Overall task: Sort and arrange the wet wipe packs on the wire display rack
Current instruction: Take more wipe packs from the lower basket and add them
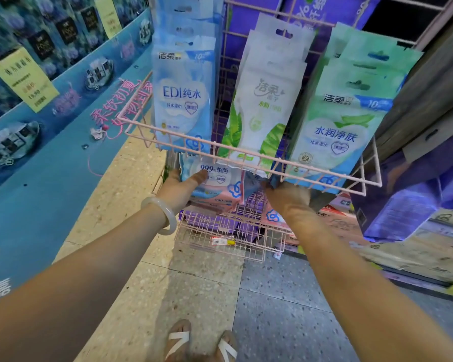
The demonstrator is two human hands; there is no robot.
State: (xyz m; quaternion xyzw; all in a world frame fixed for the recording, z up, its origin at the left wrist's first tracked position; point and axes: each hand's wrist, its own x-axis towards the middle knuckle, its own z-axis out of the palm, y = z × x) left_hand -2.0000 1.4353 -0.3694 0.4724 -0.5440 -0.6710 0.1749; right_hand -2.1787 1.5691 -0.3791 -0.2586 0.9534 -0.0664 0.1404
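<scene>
1. Under the pink wire rack [249, 152], the left hand [179, 188] grips a pink "999" wipe pack [217, 178], thumb on top.
2. The right hand [289, 198] pinches a dark blue pack [254, 185] beside it.
3. Blue, white and green packs hang above.

Glossy plastic wipe packs [183, 100] — pink-coated wire rack [246, 154], speckled floor [207, 283].

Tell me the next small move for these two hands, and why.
Probably slide the pink 999 pack, held by the left hand, into the lower basket. It sits loose under the upper rack rail, and the right hand grips a darker pack alongside.
</scene>
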